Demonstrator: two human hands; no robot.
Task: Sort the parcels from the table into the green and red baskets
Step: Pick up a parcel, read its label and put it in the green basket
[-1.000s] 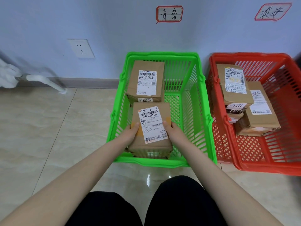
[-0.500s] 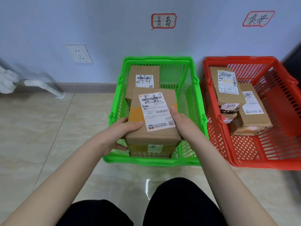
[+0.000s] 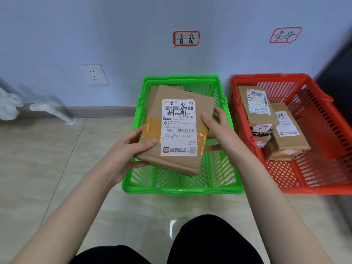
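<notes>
A brown cardboard parcel (image 3: 152,121) with a white shipping label is held tilted above the green basket (image 3: 182,189). My left hand (image 3: 131,151) grips its lower left edge and my right hand (image 3: 219,130) grips its right side. Behind the held parcel, a second brown parcel (image 3: 154,92) lies in the green basket, mostly hidden. The red basket (image 3: 314,187) stands to the right and holds several brown parcels, one marked 9777 (image 3: 259,109) and another (image 3: 287,138) beside it.
Both baskets stand on a beige tiled floor against a pale blue wall. Handwritten signs hang above the green basket (image 3: 186,38) and the red basket (image 3: 285,34). A wall socket (image 3: 93,74) and a white pipe (image 3: 47,109) are at left. My black-trousered knees are at the bottom.
The parcel has been lifted from inside the green basket and tilted toward me. My view has pulled back, so the baskets look farther away.
</notes>
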